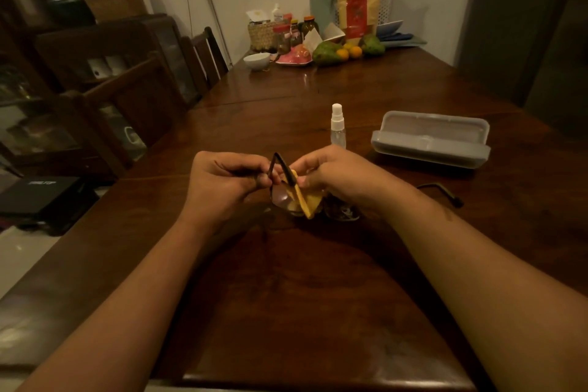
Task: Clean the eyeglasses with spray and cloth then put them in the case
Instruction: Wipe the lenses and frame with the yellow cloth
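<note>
Your left hand pinches the dark frame of the eyeglasses near one hinge, fingers curled tight around it, while your right hand grips a folded yellow cloth closed over a lens, thumb and fingertips pressing from either side. The glasses hang low between both hands, just above the dark wooden surface, one temple angled up between your thumbs. A thin dark curved piece shows beyond your right forearm; it looks like the other temple, though the arm hides the join. Just past your hands stands the clear spray bottle, upright with its white nozzle on, and to its right the grey case lies open on the surface, well apart from the glasses and holding nothing that can be seen. The wiping step appears to be in hand, with the casing step not yet done. The next move likely calls for working the cloth across the second lens, then folding both temples flat so the frame fits the case's tray. At the far end of the surface sit fruit, jars and a small white bowl; wooden chairs line the left side.
</note>
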